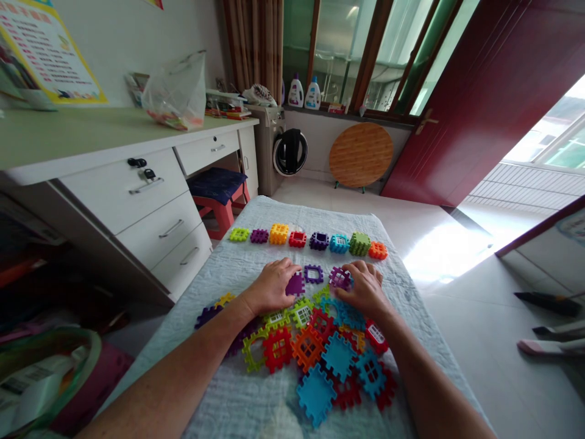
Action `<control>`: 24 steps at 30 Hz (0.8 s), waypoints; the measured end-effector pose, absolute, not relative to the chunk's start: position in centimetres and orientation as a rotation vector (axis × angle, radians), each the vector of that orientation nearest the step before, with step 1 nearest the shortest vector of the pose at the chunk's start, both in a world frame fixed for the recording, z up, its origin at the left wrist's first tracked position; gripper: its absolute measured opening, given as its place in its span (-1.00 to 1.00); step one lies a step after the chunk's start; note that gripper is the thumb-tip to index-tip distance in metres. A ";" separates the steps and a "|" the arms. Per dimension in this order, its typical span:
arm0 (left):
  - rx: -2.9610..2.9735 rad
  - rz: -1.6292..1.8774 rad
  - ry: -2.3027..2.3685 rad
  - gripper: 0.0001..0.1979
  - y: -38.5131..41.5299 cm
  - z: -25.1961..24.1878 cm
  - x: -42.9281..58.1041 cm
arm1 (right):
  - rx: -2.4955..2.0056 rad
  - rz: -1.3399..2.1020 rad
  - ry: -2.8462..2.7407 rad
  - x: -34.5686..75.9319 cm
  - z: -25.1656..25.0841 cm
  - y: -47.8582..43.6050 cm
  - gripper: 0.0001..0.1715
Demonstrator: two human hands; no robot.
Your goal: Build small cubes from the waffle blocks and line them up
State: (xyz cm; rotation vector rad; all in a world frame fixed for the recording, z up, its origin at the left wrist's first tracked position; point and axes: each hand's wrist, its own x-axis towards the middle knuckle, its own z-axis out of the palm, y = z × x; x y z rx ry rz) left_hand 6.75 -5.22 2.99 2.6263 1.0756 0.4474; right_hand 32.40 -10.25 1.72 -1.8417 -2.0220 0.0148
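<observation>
My left hand (273, 285) grips a solid purple building tile (296, 284) between thumb and fingers. In my right hand (362, 284) is a purple window tile (339, 278), held by its right edge. Between the hands a dark purple open-frame tile (313, 274) lies flat on the cloth. Below them spreads a pile of notched plastic tiles, among them an orange window tile (308, 347), a blue solid tile (316, 393) and a red window tile (277, 349). Beyond my hands runs a row of assembled blocks, including a yellow block (278, 233) and a green block (360, 244).
A pale blue cloth (214, 378) covers the table. To the left stand a white desk (137, 213), a stool (218, 186) and a pink bin (98, 381). Further back are a washing machine (269, 146), a round wooden tabletop (361, 153) and a red door (484, 103).
</observation>
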 end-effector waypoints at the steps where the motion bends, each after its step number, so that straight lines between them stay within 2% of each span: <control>1: 2.620 0.484 1.073 -0.43 -5.2 3.1 6.8 | -1.809 0.020 -2.012 32.2 1.9 -10.3 -0.47; 10: 2.463 0.754 0.974 -0.42 -5.7 4.0 7.4 | -1.477 0.307 -2.178 28.9 2.1 -10.1 -0.36; 16: 2.512 0.689 0.917 -0.41 -6.0 3.3 8.9 | -1.433 0.361 -2.039 29.7 2.0 -10.2 -0.59; 21: 2.561 0.561 0.845 -0.56 -6.2 2.6 9.6 | -1.500 0.359 -1.928 30.4 1.8 -10.1 -0.62; 24: 2.550 0.552 0.832 -0.52 -6.1 2.6 9.4 | -1.502 0.369 -1.935 30.4 1.8 -10.2 -0.64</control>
